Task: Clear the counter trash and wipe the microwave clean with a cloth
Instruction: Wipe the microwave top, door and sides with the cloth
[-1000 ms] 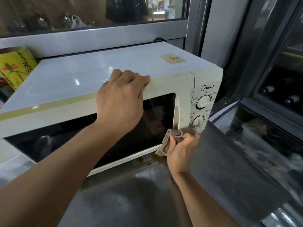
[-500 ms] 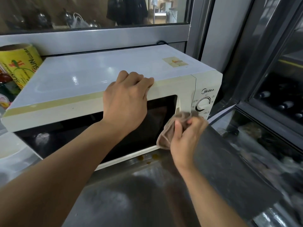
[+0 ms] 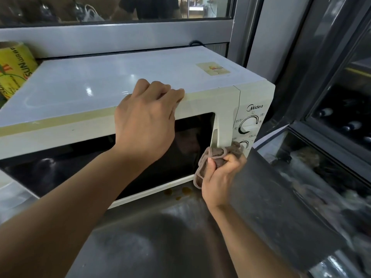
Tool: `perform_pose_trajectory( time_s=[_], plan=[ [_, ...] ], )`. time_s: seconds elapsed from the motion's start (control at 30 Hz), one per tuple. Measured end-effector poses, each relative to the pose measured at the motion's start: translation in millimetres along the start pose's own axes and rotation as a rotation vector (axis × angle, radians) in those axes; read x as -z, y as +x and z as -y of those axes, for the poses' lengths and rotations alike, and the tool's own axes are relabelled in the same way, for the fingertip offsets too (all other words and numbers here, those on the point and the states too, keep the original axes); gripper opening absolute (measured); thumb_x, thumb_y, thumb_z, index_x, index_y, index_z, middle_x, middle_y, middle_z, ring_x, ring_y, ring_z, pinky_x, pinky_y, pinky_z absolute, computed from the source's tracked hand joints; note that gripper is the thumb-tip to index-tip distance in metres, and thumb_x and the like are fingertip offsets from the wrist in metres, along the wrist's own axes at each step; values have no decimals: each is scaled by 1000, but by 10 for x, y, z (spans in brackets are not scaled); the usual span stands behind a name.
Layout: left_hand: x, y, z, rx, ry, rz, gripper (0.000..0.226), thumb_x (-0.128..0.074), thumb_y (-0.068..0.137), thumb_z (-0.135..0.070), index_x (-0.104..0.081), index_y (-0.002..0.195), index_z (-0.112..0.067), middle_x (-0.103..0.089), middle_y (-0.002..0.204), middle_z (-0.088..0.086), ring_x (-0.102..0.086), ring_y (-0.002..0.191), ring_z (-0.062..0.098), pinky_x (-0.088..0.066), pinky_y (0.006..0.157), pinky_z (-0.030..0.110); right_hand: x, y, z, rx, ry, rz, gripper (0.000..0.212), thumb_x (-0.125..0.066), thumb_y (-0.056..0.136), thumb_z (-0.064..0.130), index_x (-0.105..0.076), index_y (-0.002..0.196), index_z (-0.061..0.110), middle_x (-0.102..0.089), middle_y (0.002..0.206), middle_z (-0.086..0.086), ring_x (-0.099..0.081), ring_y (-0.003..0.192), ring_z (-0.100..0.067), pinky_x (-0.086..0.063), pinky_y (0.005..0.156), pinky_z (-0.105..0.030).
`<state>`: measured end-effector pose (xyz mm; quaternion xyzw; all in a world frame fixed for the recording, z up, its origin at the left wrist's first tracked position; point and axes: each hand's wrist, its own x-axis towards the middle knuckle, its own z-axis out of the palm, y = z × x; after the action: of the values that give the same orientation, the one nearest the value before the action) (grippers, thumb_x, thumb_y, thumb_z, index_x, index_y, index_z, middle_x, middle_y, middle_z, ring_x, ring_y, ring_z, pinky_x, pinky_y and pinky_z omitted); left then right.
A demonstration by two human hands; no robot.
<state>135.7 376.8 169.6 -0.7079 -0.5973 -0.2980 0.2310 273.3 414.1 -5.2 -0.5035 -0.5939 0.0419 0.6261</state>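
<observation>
Hands first: the right hand is clenched around a bunched brown cloth, pressing it against the lower end of the microwave's door handle, whose long axis runs upright just left of the control dials. That hand is the nearer one to the handle; the strip above the cloth looks like the stretch left to wipe. The left hand is curled over the top front edge of the microwave, bracing it. Small brown spots mark the steel table beneath the door. A yellow wrap roll stands to the left by the window.
</observation>
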Motion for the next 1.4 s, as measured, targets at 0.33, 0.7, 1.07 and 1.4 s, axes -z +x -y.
perform_pose_trajectory(
  time_s=[0.33, 0.7, 1.07, 1.4],
  plan=[
    [56, 9, -3, 33, -7, 27, 31, -42, 97, -14, -63, 120, -18, -64, 115, 3, -52, 102, 31, -30, 62, 29, 82, -237, -109, -293, -68, 197, 40, -59, 84, -2, -37, 117, 0, -34, 129, -20, -44, 121, -35, -45, 95, -54],
    [127, 52, -18, 64, -30, 135, 32, -46, 94, -13, -63, 119, -20, -61, 120, 5, -52, 106, 30, -33, 63, 28, -88, -440, 399, -502, -65, 262, 25, -56, 89, 7, -52, 113, -3, -45, 116, -13, -53, 99, -30, -42, 90, -22],
    [351, 113, 48, 211, -327, 234, 45, -46, 89, -2, -49, 132, -16, -51, 131, -3, -43, 118, 8, -28, 85, 3, -34, -203, 916, -274, 119, 117, 49, -51, 81, -14, -44, 129, -5, -28, 145, -17, -32, 136, -22, -31, 110, -31],
    [974, -535, 708, 295, -53, 230, 40, -45, 82, -14, -64, 117, -10, -61, 121, 7, -52, 116, 32, -40, 97, 51, 49, 74, 1114, -214, 126, 126, 64, -49, 75, -17, -39, 137, -2, -24, 145, -11, -31, 136, -23, -30, 111, -41]
  ],
)
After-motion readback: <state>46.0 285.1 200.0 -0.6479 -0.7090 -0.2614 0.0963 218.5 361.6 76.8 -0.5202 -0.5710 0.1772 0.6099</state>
